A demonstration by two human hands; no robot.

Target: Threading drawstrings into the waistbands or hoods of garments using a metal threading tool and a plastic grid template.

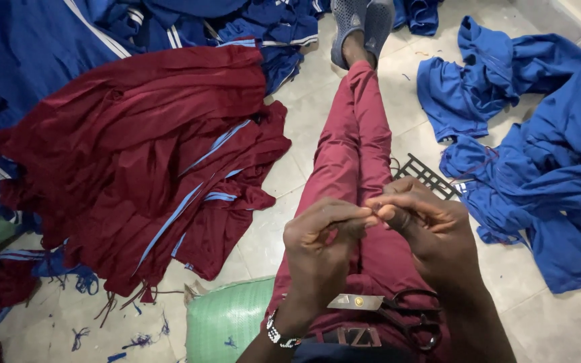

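My left hand [321, 242] and my right hand [425, 225] meet fingertip to fingertip above my lap, both pinched on something very small, too small to tell what. Black-handled scissors [398, 312] lie on my lap just below the hands, blade pointing left. My maroon trouser legs [351, 141] stretch away to grey shoes [363, 27]. A beaded bracelet [278, 334] sits on my left wrist.
A heap of maroon garments with light blue stripes [142, 154] lies to the left on the tiled floor. Blue garments [539, 168] pile at right and along the top. A green woven sack [226, 323] is beside my left hip. A black plastic grid [428, 176] lies by my right leg.
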